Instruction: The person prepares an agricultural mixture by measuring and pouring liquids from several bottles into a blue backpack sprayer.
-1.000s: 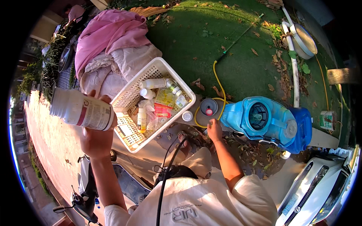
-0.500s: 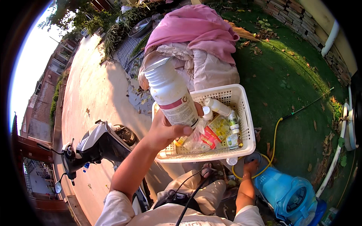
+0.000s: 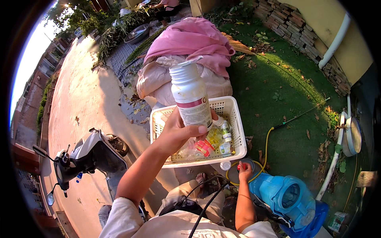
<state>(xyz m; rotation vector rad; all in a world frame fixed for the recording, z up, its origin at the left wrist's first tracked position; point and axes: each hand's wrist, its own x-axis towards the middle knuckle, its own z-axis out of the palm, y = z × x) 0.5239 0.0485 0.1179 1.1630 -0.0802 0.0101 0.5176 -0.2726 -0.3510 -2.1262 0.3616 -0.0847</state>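
My left hand (image 3: 176, 133) is wrapped round a white plastic bottle (image 3: 191, 95) with a label and a dark pink band. The bottle is nearly upright, uncapped, with a torn seal flap at its mouth. Low on the right, my right hand (image 3: 245, 173) has its fingers closed on a small red cap-like thing (image 3: 239, 167), over a grey round lid or dish (image 3: 250, 162). A white cap (image 3: 225, 165) lies just left of it. Below the bottle stands a cream plastic basket (image 3: 239, 139) holding small bottles (image 3: 226, 131) and red-and-yellow packets (image 3: 204, 147).
A blue backpack sprayer (image 3: 274, 184) with a round opening stands at the right, its yellow hose (image 3: 266, 146) running to a spray wand (image 3: 303, 111). Pink cloth (image 3: 190, 43) covers a heap behind the basket. A scooter (image 3: 91, 154) is at the left. Another person (image 3: 168, 6) is at the far top.
The bottle has gone from leaning left to nearly upright. My right hand has turned, and the red thing now shows in its fingers. The whole view has shifted, with the sprayer opening more visible.
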